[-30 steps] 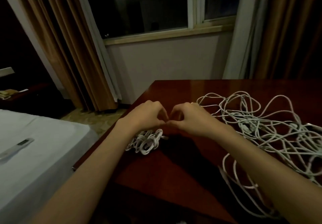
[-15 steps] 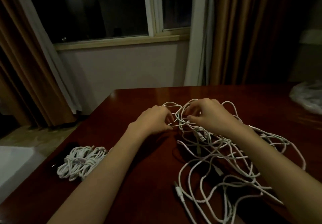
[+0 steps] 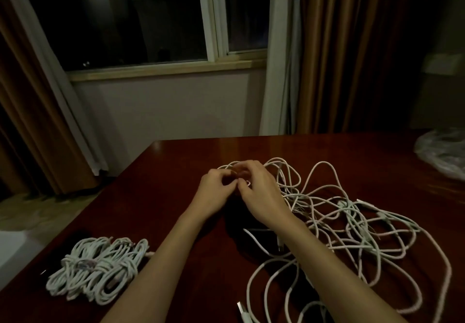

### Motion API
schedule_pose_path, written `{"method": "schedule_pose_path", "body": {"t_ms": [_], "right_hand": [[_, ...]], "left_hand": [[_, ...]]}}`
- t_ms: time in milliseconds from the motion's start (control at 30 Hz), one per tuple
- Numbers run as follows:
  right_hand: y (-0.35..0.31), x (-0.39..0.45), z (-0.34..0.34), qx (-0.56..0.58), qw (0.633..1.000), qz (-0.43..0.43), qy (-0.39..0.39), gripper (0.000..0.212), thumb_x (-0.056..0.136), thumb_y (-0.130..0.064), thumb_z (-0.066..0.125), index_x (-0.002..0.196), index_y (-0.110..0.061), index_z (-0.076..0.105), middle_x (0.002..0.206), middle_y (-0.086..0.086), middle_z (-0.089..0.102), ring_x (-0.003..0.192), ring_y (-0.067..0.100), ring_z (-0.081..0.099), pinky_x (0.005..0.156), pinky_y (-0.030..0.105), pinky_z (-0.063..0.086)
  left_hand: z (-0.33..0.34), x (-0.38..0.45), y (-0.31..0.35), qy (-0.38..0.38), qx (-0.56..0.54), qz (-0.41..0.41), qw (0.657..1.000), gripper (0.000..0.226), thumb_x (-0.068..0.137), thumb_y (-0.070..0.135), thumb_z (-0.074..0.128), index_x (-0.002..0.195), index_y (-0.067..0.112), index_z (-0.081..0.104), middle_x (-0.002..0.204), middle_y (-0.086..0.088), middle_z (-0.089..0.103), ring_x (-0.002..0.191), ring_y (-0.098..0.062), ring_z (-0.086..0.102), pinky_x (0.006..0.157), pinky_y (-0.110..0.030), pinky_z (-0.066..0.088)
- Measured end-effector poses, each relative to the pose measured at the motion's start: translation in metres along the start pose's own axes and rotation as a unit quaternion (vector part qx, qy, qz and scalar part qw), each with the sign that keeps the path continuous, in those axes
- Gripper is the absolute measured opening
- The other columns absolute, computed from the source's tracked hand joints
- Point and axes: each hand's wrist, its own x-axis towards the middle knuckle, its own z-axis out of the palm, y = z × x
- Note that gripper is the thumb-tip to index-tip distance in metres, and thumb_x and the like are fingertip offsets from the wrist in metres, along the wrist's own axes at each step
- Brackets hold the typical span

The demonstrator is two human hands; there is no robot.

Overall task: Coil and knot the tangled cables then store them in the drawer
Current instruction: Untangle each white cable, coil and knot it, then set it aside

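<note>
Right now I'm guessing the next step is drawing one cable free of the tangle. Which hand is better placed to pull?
Probably the right hand: it lies over the near-left edge of the tangled cables, which spread to its right. The left hand sits outside them, better to steady the strand.

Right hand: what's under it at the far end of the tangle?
White loops of the tangled cables run under the right hand. Its curled fingers meet the left hand there. What they pinch is covered; beneath lies the table.
</note>
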Motion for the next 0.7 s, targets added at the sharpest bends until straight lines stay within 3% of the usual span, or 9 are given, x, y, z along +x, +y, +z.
{"method": "schedule_pose_path", "body": {"t_ms": [67,167,300,400,467,533,600,633,700], "right_hand": [[0.001,-0.002,-0.001,-0.024,1.0,-0.011,-0.005,0.03,0.099,-0.02,0.048,0.129,-0.017,0.053,0.127,-0.005,0.052,0.119,0.005,0.045,0.09,0.01,0.035],[0.004,-0.003,-0.008,0.023,0.999,0.015,-0.046,0.037,0.1,-0.03,0.047,0.135,-0.022,0.048,0.132,-0.004,0.053,0.121,0.007,0.048,0.097,0.022,0.043],[0.009,-0.009,-0.014,0.027,0.995,0.034,-0.094,0.04,0.098,-0.028,0.053,0.136,-0.021,0.044,0.113,-0.012,0.057,0.097,0.001,0.057,0.079,0.013,0.047],[0.014,-0.01,-0.012,-0.033,0.994,0.0,-0.102,0.019,0.098,-0.025,0.052,0.105,-0.011,0.064,0.09,-0.002,0.065,0.08,0.011,0.061,0.073,0.032,0.05],[0.013,-0.009,-0.012,-0.043,0.994,-0.009,-0.098,0.03,0.101,-0.025,0.047,0.085,-0.005,0.063,0.073,0.006,0.061,0.065,0.018,0.056,0.066,0.04,0.044],[0.013,-0.009,-0.013,-0.047,0.996,-0.007,-0.079,0.036,0.102,-0.025,0.044,0.077,-0.005,0.06,0.064,0.005,0.056,0.059,0.019,0.052,0.064,0.042,0.041],[0.013,-0.01,-0.013,-0.055,0.996,-0.01,-0.076,0.035,0.102,-0.025,0.044,0.08,-0.006,0.063,0.062,-0.001,0.053,0.057,0.014,0.05,0.06,0.037,0.039],[0.012,-0.011,-0.013,-0.054,0.995,-0.015,-0.081,0.032,0.102,-0.024,0.045,0.085,-0.007,0.066,0.066,-0.003,0.056,0.06,0.011,0.052,0.06,0.032,0.04],[0.01,-0.012,-0.012,-0.041,0.996,-0.018,-0.08,0.027,0.101,-0.022,0.046,0.103,-0.008,0.07,0.092,-0.002,0.068,0.08,0.01,0.062,0.072,0.029,0.051]], "left_hand": [[0.001,-0.001,0.0,0.041,-0.079,-0.013,0.996,0.025,0.088,0.007,0.063,0.077,0.026,0.074,0.078,0.006,0.071,0.078,-0.007,0.067,0.071,-0.025,0.051],[0.003,-0.005,0.009,0.074,-0.206,-0.045,0.975,0.014,0.089,0.012,0.066,0.079,0.013,0.076,0.078,-0.004,0.073,0.076,-0.015,0.069,0.069,-0.028,0.054],[-0.004,-0.007,0.024,0.1,-0.396,-0.086,0.909,0.019,0.091,0.017,0.064,0.077,0.006,0.07,0.065,-0.004,0.068,0.062,-0.013,0.066,0.059,-0.022,0.055],[-0.009,-0.006,0.026,0.116,-0.501,-0.106,0.851,0.017,0.09,0.018,0.063,0.079,0.006,0.067,0.066,0.0,0.068,0.066,-0.007,0.067,0.06,-0.019,0.055],[-0.01,-0.006,0.025,0.117,-0.525,-0.11,0.836,0.018,0.088,0.022,0.063,0.081,0.006,0.067,0.07,-0.001,0.068,0.071,-0.009,0.067,0.063,-0.02,0.056],[-0.007,-0.007,0.022,0.076,-0.528,-0.103,0.84,0.027,0.083,0.033,0.061,0.09,0.008,0.068,0.083,-0.003,0.07,0.083,-0.012,0.068,0.072,-0.025,0.056],[0.0,-0.009,0.023,-0.003,-0.493,-0.102,0.864,0.041,0.08,0.043,0.056,0.104,0.011,0.068,0.101,-0.003,0.073,0.098,-0.014,0.067,0.081,-0.028,0.053],[0.005,-0.01,0.023,-0.045,-0.457,-0.096,0.883,0.044,0.081,0.045,0.054,0.108,0.013,0.068,0.106,-0.003,0.073,0.102,-0.014,0.067,0.084,-0.027,0.051],[0.015,-0.013,0.024,-0.09,-0.371,-0.068,0.922,0.043,0.088,0.044,0.049,0.11,0.013,0.07,0.11,-0.004,0.073,0.108,-0.015,0.066,0.092,-0.029,0.049]]}}
